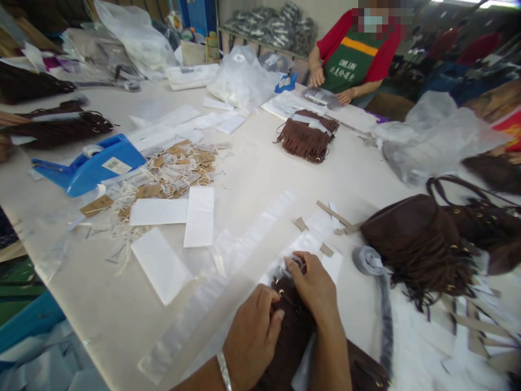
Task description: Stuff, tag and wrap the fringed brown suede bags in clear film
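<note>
A dark brown handbag [291, 334] with gold eyelets lies at the table's near edge between my hands. My left hand [252, 326], with a pale bracelet at the wrist, curls its fingers on the bag's left edge beside an eyelet. Around the bag's far end closes my right hand [316, 288], fingertips at a bit of grey, see-through wrapping [284, 267]. What exactly its fingertips pinch is partly hidden. Under and beyond the bag are white sheets [334, 266]. To the left stretches a long clear plastic sleeve [183, 331].
A blue tape dispenser [91, 165], heaped tags with strings [175, 174] and white folded cards [160, 266] lie left. Brown fringed bags [411, 233] and a grey strip roll [368, 260] are right. Across the table stands a co-worker in a green apron [350, 62], near a fringed bag [307, 136].
</note>
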`<state>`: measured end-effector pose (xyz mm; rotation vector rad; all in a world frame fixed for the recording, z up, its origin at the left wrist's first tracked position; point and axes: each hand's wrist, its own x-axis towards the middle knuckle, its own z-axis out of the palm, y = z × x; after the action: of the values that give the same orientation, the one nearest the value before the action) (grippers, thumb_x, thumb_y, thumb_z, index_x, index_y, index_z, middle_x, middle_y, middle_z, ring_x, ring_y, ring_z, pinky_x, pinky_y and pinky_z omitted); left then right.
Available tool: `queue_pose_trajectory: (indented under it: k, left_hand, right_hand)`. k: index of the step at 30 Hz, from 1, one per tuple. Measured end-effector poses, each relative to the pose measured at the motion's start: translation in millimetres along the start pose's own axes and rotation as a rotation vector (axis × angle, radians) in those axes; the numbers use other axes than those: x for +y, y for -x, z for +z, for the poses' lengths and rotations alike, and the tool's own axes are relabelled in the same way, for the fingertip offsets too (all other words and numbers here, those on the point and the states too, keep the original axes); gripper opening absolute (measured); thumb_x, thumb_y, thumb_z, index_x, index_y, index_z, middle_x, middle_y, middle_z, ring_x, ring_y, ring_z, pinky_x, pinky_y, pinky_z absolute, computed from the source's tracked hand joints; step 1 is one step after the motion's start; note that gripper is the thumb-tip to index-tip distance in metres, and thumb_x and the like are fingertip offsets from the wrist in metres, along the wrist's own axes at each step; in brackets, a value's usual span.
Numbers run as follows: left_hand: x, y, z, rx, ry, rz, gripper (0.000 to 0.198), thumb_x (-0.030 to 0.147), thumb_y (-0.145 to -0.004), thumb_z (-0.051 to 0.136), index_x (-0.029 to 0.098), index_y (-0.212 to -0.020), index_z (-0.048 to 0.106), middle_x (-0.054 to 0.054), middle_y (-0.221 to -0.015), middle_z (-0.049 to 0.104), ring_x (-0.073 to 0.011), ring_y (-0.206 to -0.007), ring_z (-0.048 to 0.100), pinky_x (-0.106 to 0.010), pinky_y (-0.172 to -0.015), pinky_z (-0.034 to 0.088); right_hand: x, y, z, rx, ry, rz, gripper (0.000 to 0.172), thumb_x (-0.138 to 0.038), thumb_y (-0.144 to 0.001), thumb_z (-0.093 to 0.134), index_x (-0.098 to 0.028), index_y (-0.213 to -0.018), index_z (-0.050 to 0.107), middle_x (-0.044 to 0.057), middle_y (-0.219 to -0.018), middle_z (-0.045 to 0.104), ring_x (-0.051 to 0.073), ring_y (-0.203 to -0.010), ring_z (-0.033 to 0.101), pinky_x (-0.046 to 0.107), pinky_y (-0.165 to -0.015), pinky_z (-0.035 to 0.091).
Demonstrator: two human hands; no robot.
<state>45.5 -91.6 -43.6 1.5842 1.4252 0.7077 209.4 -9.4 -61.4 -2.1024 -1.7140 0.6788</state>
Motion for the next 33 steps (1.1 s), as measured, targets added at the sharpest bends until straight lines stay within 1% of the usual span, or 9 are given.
queue_pose_trajectory:
  k: [3, 6, 11, 13, 15, 19, 25, 30, 33]
  left_hand:
    - [-1.5, 2.6, 9.5, 0.081, 0.069, -0.118, 0.03, 0.019, -0.086, 0.053, 0.021, -0.115, 0.048, -0.004, -0.099, 0.058, -0.0185, -0.086, 0.058, -0.034, -0.082, 0.047]
    - [0.1, -7.0, 7.2, 0.136, 0.161, -0.22, 0.053, 0.025, -0.082, 0.062, 0.021, -0.131, 0.041, 0.0, -0.087, 0.06, -0.0169, -0.073, 0.058, -0.032, -0.073, 0.049]
    - [-10.6, -28.5, -4.8, 0.199, 0.367, -0.233, 0.02, 0.034, -0.081, 0.06, 0.017, -0.093, 0.064, -0.001, -0.076, 0.064, -0.0172, -0.069, 0.06, -0.028, -0.064, 0.048]
    - [-18.0, -29.9, -4.5, 0.2, 0.434, -0.281, 0.021, 0.036, -0.081, 0.061, 0.016, -0.087, 0.064, 0.001, -0.069, 0.063, -0.0155, -0.064, 0.058, -0.026, -0.062, 0.047]
    - [-23.9, -28.0, -0.6, 0.194, 0.494, -0.33, 0.024, 0.039, -0.081, 0.064, 0.015, -0.088, 0.063, 0.002, -0.067, 0.062, -0.0144, -0.063, 0.058, -0.025, -0.063, 0.046]
    - [-30.8, -23.9, 11.1, 0.238, 0.616, -0.338, 0.032, 0.046, -0.078, 0.069, 0.015, -0.088, 0.064, -0.002, -0.074, 0.066, -0.0165, -0.069, 0.06, -0.028, -0.069, 0.048]
    - [-37.1, -21.0, 15.1, 0.239, 0.571, -0.33, 0.033, 0.047, -0.08, 0.068, 0.017, -0.095, 0.065, -0.004, -0.082, 0.067, -0.0187, -0.075, 0.061, -0.029, -0.073, 0.047]
    - [-39.3, -28.8, 11.7, 0.192, 0.475, -0.367, 0.035, 0.049, -0.081, 0.065, 0.018, -0.096, 0.063, -0.003, -0.078, 0.066, -0.0184, -0.074, 0.061, -0.029, -0.072, 0.046]
    - [-36.4, -29.6, 12.0, 0.176, 0.514, -0.395, 0.035, 0.047, -0.083, 0.063, 0.017, -0.102, 0.059, -0.002, -0.076, 0.066, -0.0174, -0.071, 0.062, -0.029, -0.069, 0.048]
  right_hand:
    - [-0.7, 4.7, -12.5, -0.101, -0.297, 0.006, 0.035, -0.042, -0.082, 0.059, -0.023, -0.111, 0.06, 0.004, -0.099, 0.066, 0.02, -0.087, 0.063, 0.034, -0.078, 0.049]
    - [-28.3, 18.2, -19.8, -0.05, -0.521, -0.092, 0.032, -0.035, -0.083, 0.061, -0.022, -0.112, 0.059, 0.004, -0.102, 0.065, 0.018, -0.089, 0.062, 0.033, -0.079, 0.051]
    - [-65.2, 32.3, -28.4, -0.158, -0.572, -0.563, 0.025, -0.03, -0.087, 0.058, -0.023, -0.11, 0.063, 0.005, -0.114, 0.063, 0.018, -0.105, 0.059, 0.031, -0.087, 0.049]
    - [-49.8, 26.0, -34.2, -0.025, -0.524, -0.456, 0.024, -0.034, -0.091, 0.053, -0.023, -0.109, 0.063, 0.006, -0.11, 0.065, 0.018, -0.102, 0.061, 0.031, -0.085, 0.048]
    - [-22.4, 16.1, -40.8, 0.137, -0.433, -0.174, 0.025, -0.039, -0.094, 0.046, -0.022, -0.1, 0.064, 0.004, -0.097, 0.069, 0.017, -0.088, 0.065, 0.029, -0.077, 0.048]
    - [15.8, 3.1, -48.7, 0.017, -0.199, 0.174, 0.04, -0.047, -0.097, 0.036, -0.021, -0.081, 0.061, 0.0, -0.071, 0.068, 0.014, -0.06, 0.063, 0.025, -0.06, 0.041]
    - [6.4, 10.3, -34.4, -0.205, 0.191, 0.136, 0.033, -0.054, -0.087, 0.052, -0.023, -0.083, 0.061, 0.005, -0.074, 0.068, 0.023, -0.072, 0.063, 0.028, -0.057, 0.029]
    - [6.5, 6.1, -24.4, -0.249, 0.035, 0.079, 0.013, -0.03, -0.082, 0.058, -0.025, -0.094, 0.059, 0.0, -0.074, 0.068, 0.018, -0.073, 0.062, 0.026, -0.06, 0.031]
    - [-2.9, 5.5, -26.1, -0.154, -0.132, 0.022, 0.017, -0.035, -0.09, 0.045, -0.026, -0.099, 0.057, -0.002, -0.071, 0.066, 0.017, -0.071, 0.063, 0.025, -0.062, 0.037]
